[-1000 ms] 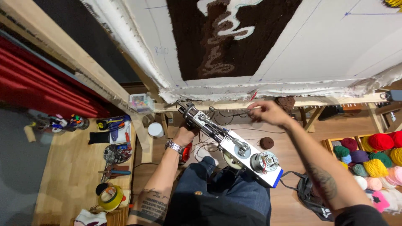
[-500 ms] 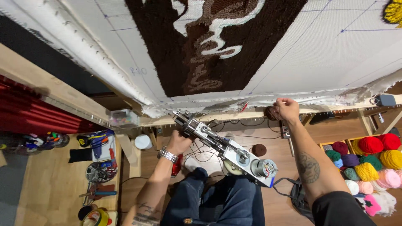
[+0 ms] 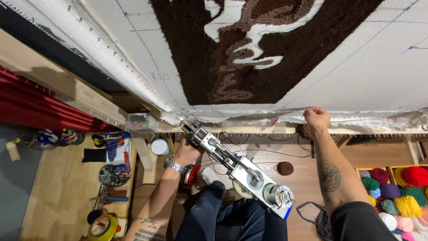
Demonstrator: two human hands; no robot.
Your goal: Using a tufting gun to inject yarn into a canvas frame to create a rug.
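**Tufting gun raised to the cloth's lower edge**

A person's left hand (image 3: pixel 186 153), a metal watch (image 3: pixel 174 164) on the wrist, wraps its fingers around the underside of a silver tufting gun (image 3: pixel 232 167). The gun slants up to the left, its tip just below the bottom edge of the stretched white backing cloth (image 3: pixel 356 67), its round motor (image 3: pixel 278 195) low over the person's dark trousers (image 3: pixel 232 218). The right hand (image 3: pixel 316 119) is curled into a fist, fingers pressed together against the cloth's folded lower hem where it meets the wooden frame rail (image 3: pixel 267 130); whether they pinch the fabric cannot be told. Above, a dark brown tufted patch (image 3: pixel 200 53) with lighter brown and white shapes fills the cloth's middle. On the wooden floor (image 3: pixel 58 187) below lie a brown yarn ball (image 3: pixel 285 168), a roll of yellow tape (image 3: pixel 103 226) and scattered tools (image 3: pixel 111 174). At right, bins hold coloured yarn balls (image 3: pixel 397 192).
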